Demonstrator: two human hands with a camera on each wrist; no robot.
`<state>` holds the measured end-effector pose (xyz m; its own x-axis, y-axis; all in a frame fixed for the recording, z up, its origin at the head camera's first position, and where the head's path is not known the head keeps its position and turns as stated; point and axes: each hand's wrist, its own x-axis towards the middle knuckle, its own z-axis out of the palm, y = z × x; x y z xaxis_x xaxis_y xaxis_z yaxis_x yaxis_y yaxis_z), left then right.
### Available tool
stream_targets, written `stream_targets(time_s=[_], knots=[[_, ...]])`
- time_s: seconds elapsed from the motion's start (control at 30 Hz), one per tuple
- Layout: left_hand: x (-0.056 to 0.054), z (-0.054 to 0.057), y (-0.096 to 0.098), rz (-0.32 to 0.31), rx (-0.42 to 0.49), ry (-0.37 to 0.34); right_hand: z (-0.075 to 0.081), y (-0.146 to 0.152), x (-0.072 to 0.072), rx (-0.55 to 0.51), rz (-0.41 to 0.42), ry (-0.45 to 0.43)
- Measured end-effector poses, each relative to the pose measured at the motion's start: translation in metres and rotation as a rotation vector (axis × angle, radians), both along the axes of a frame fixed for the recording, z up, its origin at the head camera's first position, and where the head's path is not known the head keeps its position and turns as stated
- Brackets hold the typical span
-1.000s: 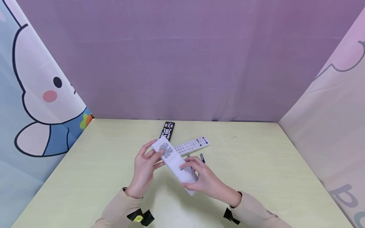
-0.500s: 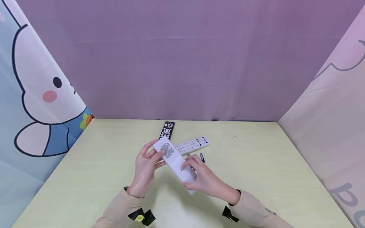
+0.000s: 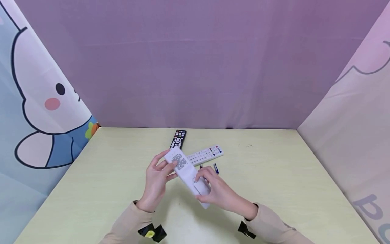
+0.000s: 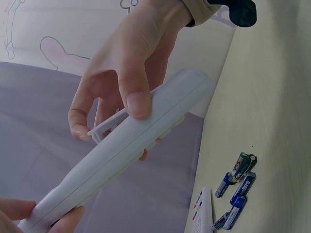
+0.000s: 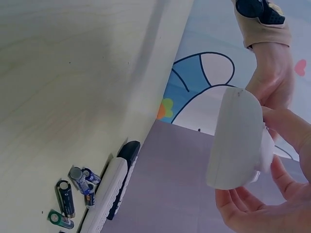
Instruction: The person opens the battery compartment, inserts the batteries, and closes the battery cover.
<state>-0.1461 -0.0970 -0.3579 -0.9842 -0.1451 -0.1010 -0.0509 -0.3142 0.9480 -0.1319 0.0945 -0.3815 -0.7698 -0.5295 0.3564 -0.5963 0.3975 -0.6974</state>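
Observation:
A white remote control (image 3: pixel 184 172) is held above the table, its printed back upward and its keys facing down. My left hand (image 3: pixel 154 181) grips its far end between thumb and fingers. Around the near end lies my right hand (image 3: pixel 221 192), thumb on the casing. In the left wrist view the battery cover (image 4: pixel 111 122) stands tilted up from the back, a right fingertip at its raised end. The right wrist view shows the cover (image 5: pixel 265 151) projecting from the remote, seen end-on. The battery compartment under it is hidden.
A black remote (image 3: pixel 178 139) and another white remote (image 3: pixel 205 155) lie on the table behind the hands. Several loose batteries (image 4: pixel 241 187) lie beside the white one, partly hidden by my right hand in the head view. A purple curtain (image 3: pixel 195 67) stands behind the table (image 3: pixel 268 169).
The battery cover has lifted and shifted at its edge under my right fingers, and a gap line now shows. Both hands and the held remote have barely moved.

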Motion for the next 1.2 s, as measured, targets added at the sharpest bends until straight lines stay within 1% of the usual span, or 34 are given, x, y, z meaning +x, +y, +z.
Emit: stream_targets(time_s=[0.1, 0.3, 0.5, 0.67, 0.8, 1.0, 1.07, 1.2], knots=[[-0.001, 0.0, -0.001, 0.002, 0.009, 0.002, 0.0, 0.001, 0.001, -0.019, 0.001, 0.02], [-0.001, 0.0, -0.001, 0.011, 0.018, 0.0, -0.004, 0.001, 0.001, -0.089, -0.024, 0.096], [0.0, 0.0, -0.001, 0.028, 0.031, 0.005, -0.008, -0.001, 0.001, -0.16, -0.097, 0.153], [-0.001, -0.001, -0.001, 0.04, 0.045, -0.003, -0.01, -0.002, 0.001, -0.19, -0.145, 0.209], [-0.001, -0.001, -0.001, 0.037, 0.052, -0.002, -0.01, -0.004, 0.002, -0.207, -0.171, 0.193], [-0.001, -0.001, -0.002, 0.029, 0.049, 0.008, -0.007, -0.007, 0.005, -0.221, -0.188, 0.157], [-0.001, -0.002, -0.002, 0.03, 0.052, 0.006, -0.002, -0.009, 0.007, -0.224, -0.194, 0.153], [0.0, -0.002, -0.003, 0.035, 0.056, -0.006, 0.015, -0.013, 0.016, -0.229, -0.205, 0.146]])
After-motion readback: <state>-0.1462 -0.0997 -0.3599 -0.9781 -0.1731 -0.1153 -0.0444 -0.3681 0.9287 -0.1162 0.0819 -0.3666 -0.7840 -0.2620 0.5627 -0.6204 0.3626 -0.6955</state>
